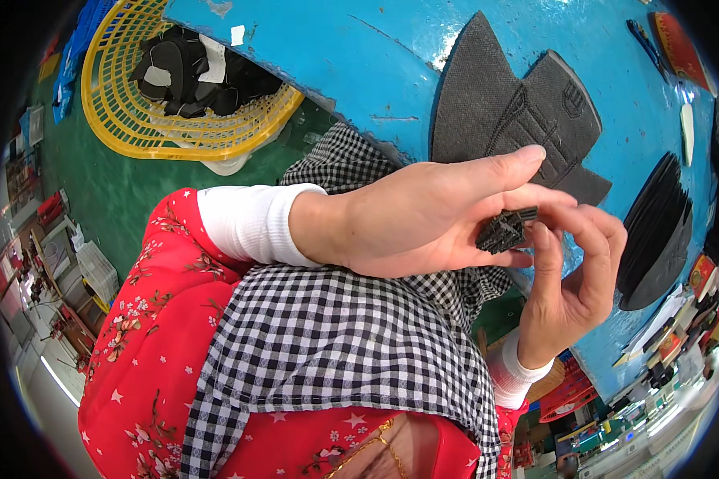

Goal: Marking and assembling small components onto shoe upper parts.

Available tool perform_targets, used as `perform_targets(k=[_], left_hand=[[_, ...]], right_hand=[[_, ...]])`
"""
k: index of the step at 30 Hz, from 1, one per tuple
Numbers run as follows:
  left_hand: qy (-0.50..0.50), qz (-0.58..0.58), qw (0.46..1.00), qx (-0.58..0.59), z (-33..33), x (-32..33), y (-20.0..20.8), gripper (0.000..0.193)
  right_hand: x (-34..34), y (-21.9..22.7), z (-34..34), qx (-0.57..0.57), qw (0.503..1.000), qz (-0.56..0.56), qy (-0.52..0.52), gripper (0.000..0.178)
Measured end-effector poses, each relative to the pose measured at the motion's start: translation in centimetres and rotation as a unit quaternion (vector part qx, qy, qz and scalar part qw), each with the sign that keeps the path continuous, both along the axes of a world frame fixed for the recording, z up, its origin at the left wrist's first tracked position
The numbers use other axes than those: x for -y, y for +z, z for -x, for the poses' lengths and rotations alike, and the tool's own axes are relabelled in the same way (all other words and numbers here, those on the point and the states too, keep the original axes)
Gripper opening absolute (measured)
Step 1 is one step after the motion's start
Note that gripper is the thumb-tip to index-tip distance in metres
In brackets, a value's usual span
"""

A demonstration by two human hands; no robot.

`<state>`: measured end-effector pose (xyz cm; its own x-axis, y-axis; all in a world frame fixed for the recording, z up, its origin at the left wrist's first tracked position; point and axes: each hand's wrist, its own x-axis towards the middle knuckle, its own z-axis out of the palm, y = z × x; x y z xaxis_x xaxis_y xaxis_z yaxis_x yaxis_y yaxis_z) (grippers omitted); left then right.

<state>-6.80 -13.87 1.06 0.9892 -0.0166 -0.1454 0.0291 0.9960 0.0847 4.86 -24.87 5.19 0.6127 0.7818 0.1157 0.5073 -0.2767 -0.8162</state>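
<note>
My left hand (pixel 423 215) reaches across from the left with its palm partly turned up and its thumb stretched out. A small bunch of short black strips (pixel 502 232) lies in its curled fingers. My right hand (pixel 574 275) meets it from the right, thumb and fingertips pinched on the end of the bunch. What exactly the right fingertips grip is partly hidden. Just beyond both hands, dark grey fabric shoe-upper pieces (pixel 487 88) with stitched lines lie flat on the blue table (pixel 335 48).
A stack of thin black cut pieces (pixel 655 231) sits on the table at the right. At the far left, a yellow plastic basket (pixel 104 104) holds black shoe parts. A white oblong piece (pixel 687 134) and a red-orange object (pixel 682 49) lie at the far right.
</note>
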Motion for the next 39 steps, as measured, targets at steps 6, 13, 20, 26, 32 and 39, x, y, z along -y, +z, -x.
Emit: perform_targets(k=[6, 13, 20, 26, 32, 39], left_hand=[[-0.036, 0.051, 0.998, -0.018, 0.0, 0.1, 0.0, 0.082], [0.023, -0.007, 1.000, 0.002, 0.1, 0.1, -0.2, 0.058], [0.038, 0.032, 0.999, -0.010, 0.0, 0.4, -0.3, 0.051], [0.026, -0.064, 0.998, 0.003, 0.4, 0.1, -0.7, 0.050], [-0.003, -0.100, 0.995, 0.019, 0.8, -0.7, -0.8, 0.044], [-0.022, -0.325, 0.944, -0.053, 0.7, -1.9, 0.0, 0.029]], right_hand=[[0.4, 0.3, -1.7, 0.075, 0.990, 0.038, 0.115, 0.024], [0.5, -0.3, -1.6, 0.074, 0.994, 0.003, 0.074, 0.028], [0.5, 0.4, -0.5, 0.164, 0.974, 0.048, 0.152, 0.044], [0.9, 0.0, -1.2, 0.037, 0.992, 0.001, 0.122, 0.040], [1.3, 0.4, -1.4, -0.026, 0.993, -0.019, 0.113, 0.040], [1.2, 0.6, -1.6, -0.048, 0.992, -0.036, 0.112, 0.037]])
